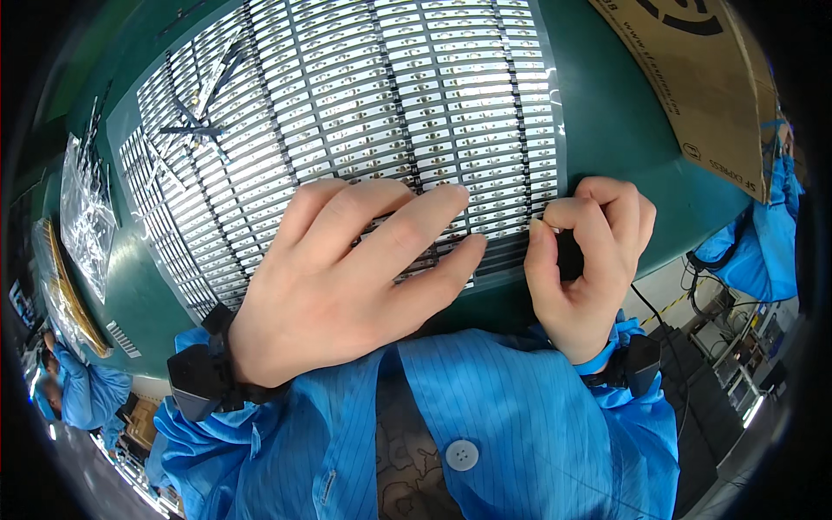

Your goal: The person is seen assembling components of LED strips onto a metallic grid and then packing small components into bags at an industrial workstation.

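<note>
A large sheet of narrow white strips [347,95], set in close rows with small metallic parts and dark lines across them, lies on the green table [598,113]. My left hand [338,269] rests palm down over its near part, fingers stretched out and apart. At the sheet's near right corner my right hand [598,256] is closed in a pinch, thumb against index finger, by the ends of the strips. What sits between those fingertips is too small to make out. Several loose dark and white slivers [208,91] lie on the sheet's far left part.
A clear plastic bag [87,208] and a bag with yellowish contents [65,286] lie at the left, near a small striped piece [124,339]. A cardboard box [702,87] stands far right. People in blue are at the left [87,390] and right [767,247].
</note>
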